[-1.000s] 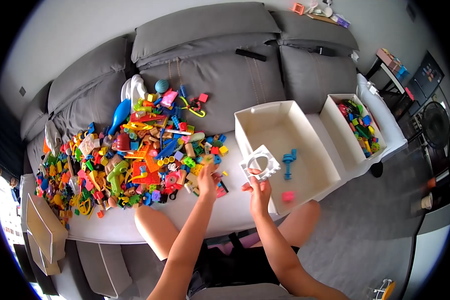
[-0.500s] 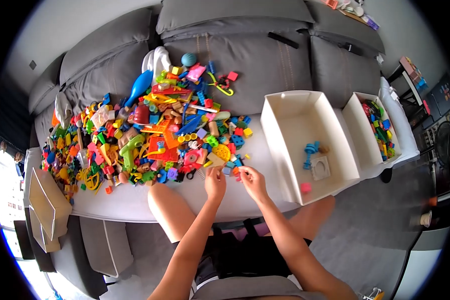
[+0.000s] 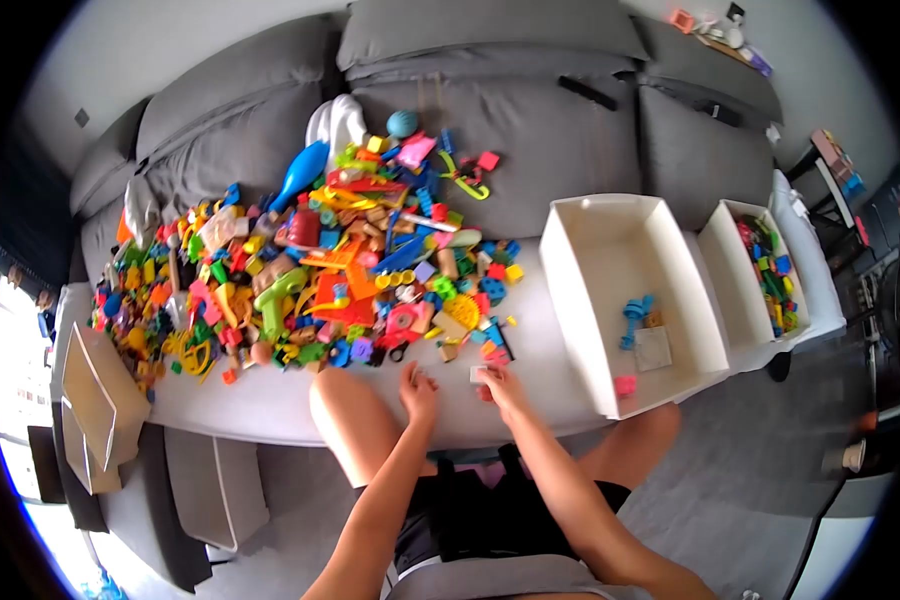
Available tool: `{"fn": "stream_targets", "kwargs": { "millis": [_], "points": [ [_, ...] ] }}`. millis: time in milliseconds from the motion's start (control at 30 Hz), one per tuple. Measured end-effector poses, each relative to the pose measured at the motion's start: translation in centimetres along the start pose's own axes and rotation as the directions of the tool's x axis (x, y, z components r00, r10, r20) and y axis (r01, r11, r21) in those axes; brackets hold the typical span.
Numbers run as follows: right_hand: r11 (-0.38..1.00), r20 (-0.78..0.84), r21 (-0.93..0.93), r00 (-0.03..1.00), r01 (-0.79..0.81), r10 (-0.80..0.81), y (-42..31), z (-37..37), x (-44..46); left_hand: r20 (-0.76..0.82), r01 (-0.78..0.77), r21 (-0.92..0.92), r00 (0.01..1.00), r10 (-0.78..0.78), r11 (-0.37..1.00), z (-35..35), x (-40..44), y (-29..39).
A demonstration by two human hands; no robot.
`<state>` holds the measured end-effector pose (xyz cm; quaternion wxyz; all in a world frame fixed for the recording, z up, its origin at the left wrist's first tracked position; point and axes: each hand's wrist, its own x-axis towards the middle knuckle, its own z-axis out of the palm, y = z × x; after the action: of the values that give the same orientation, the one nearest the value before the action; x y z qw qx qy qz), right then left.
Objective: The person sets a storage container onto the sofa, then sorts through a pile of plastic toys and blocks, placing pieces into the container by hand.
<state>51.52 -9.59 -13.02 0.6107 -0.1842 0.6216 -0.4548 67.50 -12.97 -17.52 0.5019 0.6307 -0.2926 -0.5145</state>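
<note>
Low in front of the toy pile (image 3: pixel 370 270), my left hand (image 3: pixel 419 393) has its fingers curled; whether it holds something small is hard to tell. To its right, my right hand (image 3: pixel 503 390) pinches a small whitish piece (image 3: pixel 478 374) between thumb and fingers. Inside the large white bin (image 3: pixel 562 290) lie a blue toy (image 3: pixel 634 318), a brown piece (image 3: pixel 654 319), a flat white square piece (image 3: pixel 653 348) and a pink block (image 3: pixel 625 385). A yellow gear (image 3: pixel 462 312) and a tan block (image 3: pixel 450 325) sit at the pile's near right edge.
A smaller white bin (image 3: pixel 727 270) with many coloured toys stands at the right. Beige fabric boxes (image 3: pixel 100 420) are at the far left. A black remote (image 3: pixel 587 92) rests on the grey sofa (image 3: pixel 510 130). A blue paddle-like toy (image 3: pixel 300 174) leans at the pile's back.
The white ring-holed piece left my right hand and a white square lies in the bin, beside a brown piece. Both hands are now lower, before the pile, with a small whitish piece in the right.
</note>
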Motion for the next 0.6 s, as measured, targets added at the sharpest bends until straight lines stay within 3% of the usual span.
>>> {"fn": "stream_targets", "kwargs": {
  "millis": [67, 100, 167, 233, 300, 367, 433, 500, 567, 600],
  "points": [
    [0.949, 0.009, 0.287, 0.991, -0.132, 0.135, -1.5, -1.6, -1.7, -0.152, 0.053, -0.22, 0.984, -0.088, 0.974, 2.6, -0.8, 1.0],
    [0.927, -0.015, 0.366, 0.996, -0.077, 0.089, -2.9, -2.1, -3.0, -0.138, 0.116, -0.271, 0.978, -0.158, 0.956, 4.4, -1.7, 2.6],
    [0.881, -0.069, 0.467, 0.996, 0.08, -0.054, -5.5, -3.4, -4.9, -0.069, 0.06, -0.376, 0.993, -0.092, 0.925, 9.2, -3.1, 4.1],
    [0.76, -0.265, 0.568, 0.944, 0.316, -0.194, -8.8, -4.5, -6.8, 0.148, 0.126, -0.368, 0.986, -0.076, 0.921, 14.4, -6.1, 8.8],
    [0.554, -0.486, 0.552, 0.78, 0.623, -0.394, -11.1, -6.2, -7.8, 0.555, 0.149, -0.398, 0.825, 0.109, 0.905, 18.2, -8.9, 12.4],
    [0.4, -0.589, 0.481, 0.626, 0.78, -0.511, -13.7, -6.8, -8.9, 0.707, 0.152, -0.367, 0.687, 0.169, 0.918, 20.8, -11.7, 15.3],
    [0.477, -0.583, 0.417, 0.63, 0.774, -0.513, -14.2, -6.8, -9.3, 0.75, 0.059, -0.306, 0.629, 0.203, 0.95, 21.4, -12.0, 15.0],
    [0.592, -0.575, 0.184, 0.575, 0.784, -0.582, -13.6, -4.8, -10.0, 0.715, -0.053, -0.242, 0.665, 0.215, 0.969, 19.6, -10.7, 13.8],
    [0.69, -0.374, 0.067, 0.659, 0.721, -0.652, -11.8, -3.3, -9.4, 0.603, -0.255, -0.145, 0.743, 0.29, 0.956, 16.0, -8.0, 10.9],
    [0.758, -0.266, 0.018, 0.734, 0.652, -0.625, -10.9, -2.4, -8.4, 0.545, -0.296, -0.004, 0.8, 0.25, 0.955, 13.5, -6.5, 10.0]
  ]
}}
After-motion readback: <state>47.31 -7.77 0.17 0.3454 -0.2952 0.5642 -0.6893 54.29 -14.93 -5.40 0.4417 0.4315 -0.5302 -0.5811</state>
